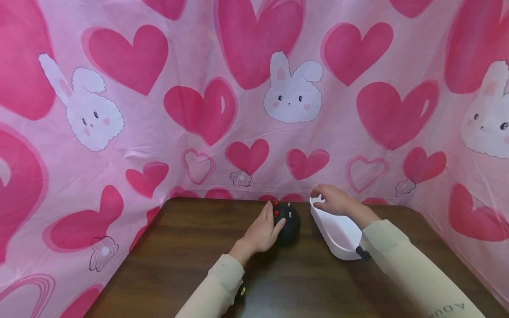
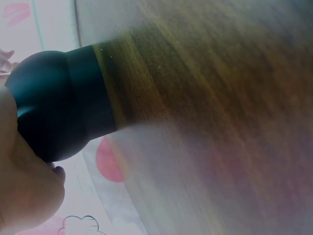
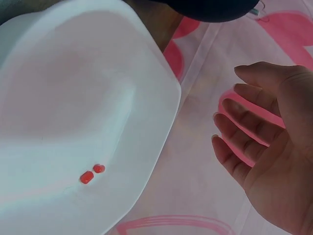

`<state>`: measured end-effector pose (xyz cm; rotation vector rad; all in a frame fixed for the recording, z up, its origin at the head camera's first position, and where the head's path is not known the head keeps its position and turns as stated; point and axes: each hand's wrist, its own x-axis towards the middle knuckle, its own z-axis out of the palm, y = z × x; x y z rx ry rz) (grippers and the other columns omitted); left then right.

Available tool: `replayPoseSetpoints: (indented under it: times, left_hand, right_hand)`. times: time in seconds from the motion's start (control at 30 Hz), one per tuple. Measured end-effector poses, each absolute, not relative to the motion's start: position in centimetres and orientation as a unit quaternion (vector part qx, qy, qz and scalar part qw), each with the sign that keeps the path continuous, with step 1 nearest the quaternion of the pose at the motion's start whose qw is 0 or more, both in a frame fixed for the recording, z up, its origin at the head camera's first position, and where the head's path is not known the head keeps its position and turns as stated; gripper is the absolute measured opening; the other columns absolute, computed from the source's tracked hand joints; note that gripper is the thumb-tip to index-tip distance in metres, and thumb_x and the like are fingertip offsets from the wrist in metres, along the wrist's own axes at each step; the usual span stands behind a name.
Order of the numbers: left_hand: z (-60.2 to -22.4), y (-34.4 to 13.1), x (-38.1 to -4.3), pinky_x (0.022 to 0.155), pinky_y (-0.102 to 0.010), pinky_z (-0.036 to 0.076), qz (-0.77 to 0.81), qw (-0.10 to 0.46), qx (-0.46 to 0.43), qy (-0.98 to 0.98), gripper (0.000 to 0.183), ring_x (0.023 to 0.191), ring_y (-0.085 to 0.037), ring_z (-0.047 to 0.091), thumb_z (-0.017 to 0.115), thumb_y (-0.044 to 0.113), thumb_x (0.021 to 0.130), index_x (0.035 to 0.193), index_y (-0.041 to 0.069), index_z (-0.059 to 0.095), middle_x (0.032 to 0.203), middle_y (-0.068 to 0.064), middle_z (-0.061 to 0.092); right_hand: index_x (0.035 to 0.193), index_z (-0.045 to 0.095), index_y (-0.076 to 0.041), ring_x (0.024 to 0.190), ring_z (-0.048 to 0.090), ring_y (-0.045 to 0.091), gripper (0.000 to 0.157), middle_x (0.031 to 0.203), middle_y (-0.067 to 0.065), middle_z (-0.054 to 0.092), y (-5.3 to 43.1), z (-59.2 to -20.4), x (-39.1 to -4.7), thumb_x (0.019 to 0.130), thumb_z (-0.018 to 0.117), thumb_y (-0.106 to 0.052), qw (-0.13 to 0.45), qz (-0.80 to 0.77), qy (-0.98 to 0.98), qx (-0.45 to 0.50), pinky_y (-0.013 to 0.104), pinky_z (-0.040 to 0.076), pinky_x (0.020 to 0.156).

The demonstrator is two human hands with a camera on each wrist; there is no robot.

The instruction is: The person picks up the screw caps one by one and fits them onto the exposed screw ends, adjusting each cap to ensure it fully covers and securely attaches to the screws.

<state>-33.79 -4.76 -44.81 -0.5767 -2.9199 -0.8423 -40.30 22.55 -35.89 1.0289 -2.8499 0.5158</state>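
Observation:
A black rounded object (image 1: 289, 233) with a dome and a narrower base stands on the wooden table. Small red pieces (image 1: 277, 213) and silver pieces (image 1: 290, 215) sit on its top. My left hand (image 1: 260, 230) holds its side, fingers along the left and thumb across the near face. To its right lies a long white tray (image 1: 339, 254). Over the tray's far end is my right hand (image 1: 336, 201); the right wrist view shows its fingers loosely bent and holding nothing. Two small red beads (image 3: 86, 177) lie inside the tray in that view.
The brown wooden table (image 1: 191, 256) reaches back to a pink cloth (image 1: 254, 106) with hearts and rabbits, which also hangs at both sides. A small black item (image 1: 362, 252) shows between the right cuff and the tray.

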Motion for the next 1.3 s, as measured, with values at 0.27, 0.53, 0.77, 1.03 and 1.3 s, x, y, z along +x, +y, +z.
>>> replayPoseSetpoints:
  times: [0.27, 0.53, 0.77, 1.03, 1.3]
  left_hand:
    - [-45.2, -4.7, -34.3, 0.124, -0.043, 0.022, -0.275, 0.009, -0.175, -0.945, 0.089, 0.158, -0.027, 0.014, 0.037, 0.062, 0.104, 0.164, 0.005, 0.005, 0.172, -0.011, 0.010]
    - [-45.4, -4.7, -34.3, 0.124, -0.043, 0.022, -0.279, 0.011, -0.175, -0.944, 0.089, 0.158, -0.026, 0.015, 0.038, 0.062, 0.104, 0.165, 0.006, 0.006, 0.172, -0.011, 0.010]
    - [-45.2, -4.7, -34.2, 0.125, -0.042, 0.022, -0.277, 0.007, -0.174, -0.945, 0.088, 0.158, -0.026, 0.015, 0.038, 0.061, 0.104, 0.165, 0.007, 0.004, 0.172, -0.010, 0.010]
    - [-44.7, -4.8, -33.7, 0.124, -0.045, 0.025, -0.290, 0.000, -0.172, -0.941, 0.089, 0.157, -0.026, 0.017, 0.040, 0.061, 0.104, 0.165, 0.008, 0.004, 0.172, -0.009, 0.011]
    - [-45.0, -5.0, -33.8, 0.123, -0.044, 0.026, -0.289, 0.007, -0.177, -0.941, 0.090, 0.157, -0.026, 0.016, 0.039, 0.062, 0.103, 0.165, 0.009, 0.002, 0.172, -0.008, 0.010]
  right_hand:
    - [0.111, 0.069, 0.005, 0.099, 0.066, 0.040, 0.027, 0.102, 0.018, 0.070, 23.6, -36.2, -41.0, 0.088, 0.074, -0.007, 0.043, 0.166, -0.923, 0.344, 0.055, 0.056, 0.091]
    - [0.112, 0.068, 0.005, 0.098, 0.066, 0.037, 0.027, 0.101, 0.015, 0.069, 24.6, -36.6, -41.6, 0.088, 0.075, -0.007, 0.029, 0.164, -0.932, 0.323, 0.048, 0.060, 0.081]
    - [0.115, 0.066, 0.008, 0.100, 0.064, 0.044, 0.030, 0.104, 0.022, 0.068, 25.4, -36.5, -41.9, 0.088, 0.074, -0.005, 0.007, 0.166, -0.938, 0.306, 0.040, 0.061, 0.069]
    - [0.111, 0.067, 0.007, 0.097, 0.065, 0.041, 0.027, 0.103, 0.023, 0.068, 26.3, -37.0, -42.7, 0.088, 0.074, -0.005, 0.010, 0.155, -0.941, 0.300, 0.049, 0.060, 0.078]
    - [0.112, 0.066, 0.009, 0.096, 0.066, 0.040, 0.028, 0.106, 0.027, 0.068, 26.5, -37.2, -43.1, 0.088, 0.073, -0.003, -0.017, 0.146, -0.950, 0.277, 0.045, 0.062, 0.075]
